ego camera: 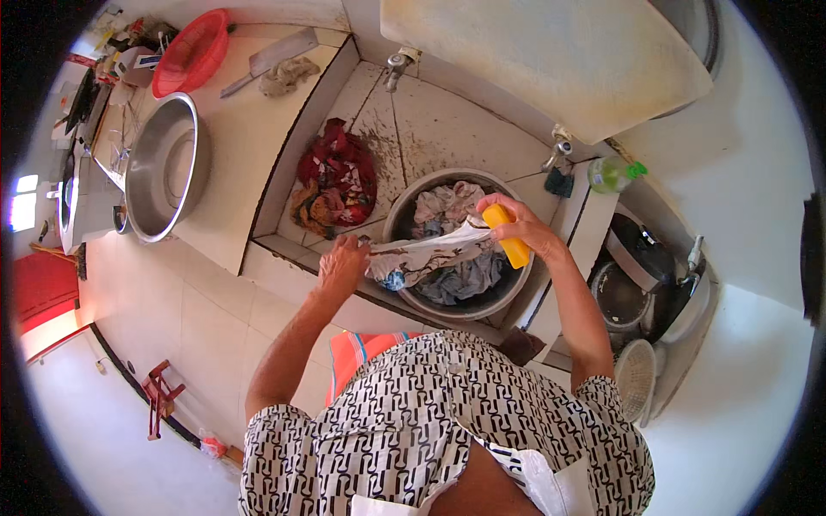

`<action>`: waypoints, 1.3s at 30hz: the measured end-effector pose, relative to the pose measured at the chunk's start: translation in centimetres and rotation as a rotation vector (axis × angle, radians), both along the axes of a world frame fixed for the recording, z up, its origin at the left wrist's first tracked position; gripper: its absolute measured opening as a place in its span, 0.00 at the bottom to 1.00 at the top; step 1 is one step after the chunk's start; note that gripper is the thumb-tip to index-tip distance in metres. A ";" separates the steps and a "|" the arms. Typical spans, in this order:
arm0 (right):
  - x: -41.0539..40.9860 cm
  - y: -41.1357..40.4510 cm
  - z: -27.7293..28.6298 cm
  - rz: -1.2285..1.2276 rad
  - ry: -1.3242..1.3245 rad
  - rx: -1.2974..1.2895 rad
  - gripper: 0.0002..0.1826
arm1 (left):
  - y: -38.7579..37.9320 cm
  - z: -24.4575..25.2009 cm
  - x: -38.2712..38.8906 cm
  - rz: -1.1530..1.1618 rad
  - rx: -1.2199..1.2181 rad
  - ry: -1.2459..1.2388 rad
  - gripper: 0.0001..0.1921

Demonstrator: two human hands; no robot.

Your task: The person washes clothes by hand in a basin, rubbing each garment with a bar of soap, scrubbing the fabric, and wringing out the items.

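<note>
My left hand (344,263) grips one end of a white patterned cloth (429,255) at the near edge of a tiled sink. My right hand (526,229) holds a yellow bar of soap (506,236) and the cloth's other end. The cloth is stretched between both hands above a round metal basin (464,314). Inside the basin lie a pinkish wet cloth (450,205) and a grey-blue one (466,278). Left of the basin, a heap of dark red and orange cloth (339,177) rests on the sink floor.
Two metal taps (398,64) (559,149) jut over the sink's far side. A green scouring pad (559,183) and a green bottle (613,175) are at the right. On the left counter are a large steel bowl (143,169), a red plastic basket (187,58) and a cleaver (281,53).
</note>
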State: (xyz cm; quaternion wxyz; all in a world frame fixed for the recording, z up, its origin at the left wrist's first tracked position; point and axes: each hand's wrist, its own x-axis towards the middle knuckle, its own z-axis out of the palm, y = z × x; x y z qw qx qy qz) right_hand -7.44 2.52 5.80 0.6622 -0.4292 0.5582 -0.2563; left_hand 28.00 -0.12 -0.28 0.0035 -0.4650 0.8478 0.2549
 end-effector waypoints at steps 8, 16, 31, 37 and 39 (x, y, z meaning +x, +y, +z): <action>0.3 1.6 2.8 -0.326 -0.371 0.046 0.27 | -4.1 -0.7 -0.2 0.310 0.408 0.423 0.09; 0.9 1.5 5.7 -0.491 -0.444 -0.077 0.29 | -6.9 6.0 -3.0 0.422 -0.200 0.661 0.07; 13.1 1.9 1.2 0.207 -0.296 -0.107 0.28 | -5.9 -0.3 -10.5 0.566 1.113 1.505 0.21; 13.3 2.9 2.7 0.188 -0.073 -0.378 0.29 | -3.2 3.1 -9.4 0.708 1.198 1.672 0.16; 12.9 3.1 4.8 0.125 0.338 -0.535 0.31 | -3.5 3.2 -8.8 0.393 0.824 1.436 0.16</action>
